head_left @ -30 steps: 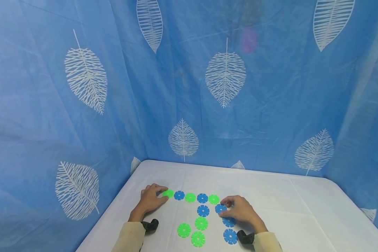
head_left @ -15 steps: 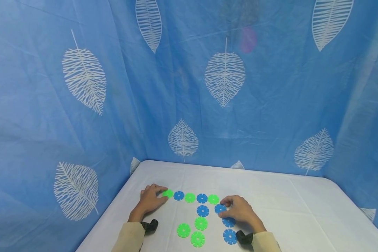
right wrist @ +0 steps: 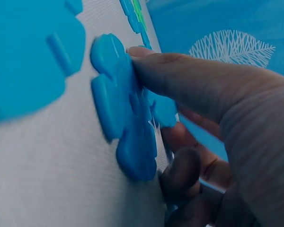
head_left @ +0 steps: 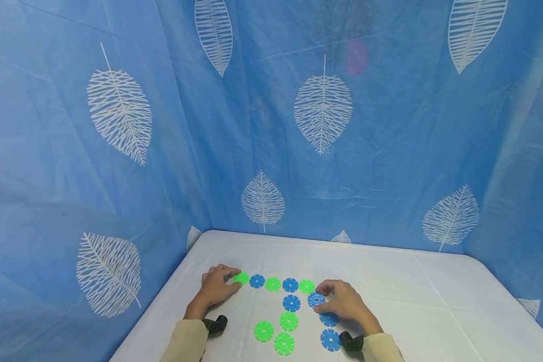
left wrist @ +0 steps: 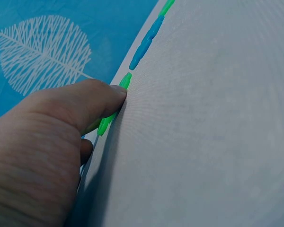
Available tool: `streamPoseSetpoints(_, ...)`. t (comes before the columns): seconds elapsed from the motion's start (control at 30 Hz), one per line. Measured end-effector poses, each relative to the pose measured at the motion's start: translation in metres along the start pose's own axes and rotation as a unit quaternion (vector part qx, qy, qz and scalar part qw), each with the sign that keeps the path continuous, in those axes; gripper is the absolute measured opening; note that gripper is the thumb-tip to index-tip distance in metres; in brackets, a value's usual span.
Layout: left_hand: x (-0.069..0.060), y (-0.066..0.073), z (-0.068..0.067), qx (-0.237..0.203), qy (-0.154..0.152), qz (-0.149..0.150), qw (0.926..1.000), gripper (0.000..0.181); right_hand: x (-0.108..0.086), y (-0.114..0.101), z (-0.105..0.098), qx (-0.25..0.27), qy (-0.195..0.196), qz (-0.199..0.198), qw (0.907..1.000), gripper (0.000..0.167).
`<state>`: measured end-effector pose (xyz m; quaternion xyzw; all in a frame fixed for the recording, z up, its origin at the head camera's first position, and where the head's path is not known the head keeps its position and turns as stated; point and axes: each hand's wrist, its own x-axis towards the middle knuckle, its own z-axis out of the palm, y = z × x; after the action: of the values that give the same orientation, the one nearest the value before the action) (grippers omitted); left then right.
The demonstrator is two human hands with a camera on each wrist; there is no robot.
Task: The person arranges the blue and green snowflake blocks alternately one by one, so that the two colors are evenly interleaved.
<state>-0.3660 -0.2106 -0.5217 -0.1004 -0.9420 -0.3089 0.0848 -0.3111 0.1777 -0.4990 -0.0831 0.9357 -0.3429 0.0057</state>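
Note:
At the left end of a row of notched discs, my left hand pinches a green disc between thumb and fingers. The left wrist view shows the thumb on this green disc's edge, near the tabletop. My right hand pinches a blue disc, just below the row's right end. In the right wrist view the thumb presses the edge of the blue disc, which looks tilted; another blue piece shows behind it. The fingers partly hide the blue disc below.
Between the hands the row continues with a blue disc, green disc, blue disc and green disc. Several more discs lie nearer on the white table, including a blue one. A blue leaf-patterned curtain surrounds the table.
The blue disc at my right fingertips now looks paler, its surface catching light differently. Both hands have stayed nearly in place.

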Motion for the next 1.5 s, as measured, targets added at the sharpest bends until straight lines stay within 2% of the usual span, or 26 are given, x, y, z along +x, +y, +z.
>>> streamPoseSetpoints(0.5,-0.002,0.002,-0.002,0.000,-0.001,-0.002,1.0000,0.037,0.000,0.005,-0.001,0.016,-0.022,-0.053,0.9983,0.042)
streamPoseSetpoints(0.67,-0.002,0.003,-0.002,-0.001,-0.001,-0.002,1.0000,0.036,-0.001,0.005,-0.003,0.042,-0.037,-0.089,0.9944,0.038)
streamPoseSetpoints(0.97,-0.003,0.003,-0.003,-0.001,-0.003,-0.003,1.0000,0.036,0.001,0.009,-0.004,0.079,-0.061,-0.125,0.9871,0.036)
streamPoseSetpoints(1.27,-0.005,0.005,-0.005,-0.003,-0.004,-0.001,1.0000,0.036,0.001,0.014,-0.005,0.108,-0.073,-0.126,0.9834,0.032)
streamPoseSetpoints(1.5,-0.003,0.004,-0.005,0.000,-0.002,-0.001,1.0000,0.035,0.002,0.011,-0.005,0.109,-0.058,-0.133,0.9834,0.034)
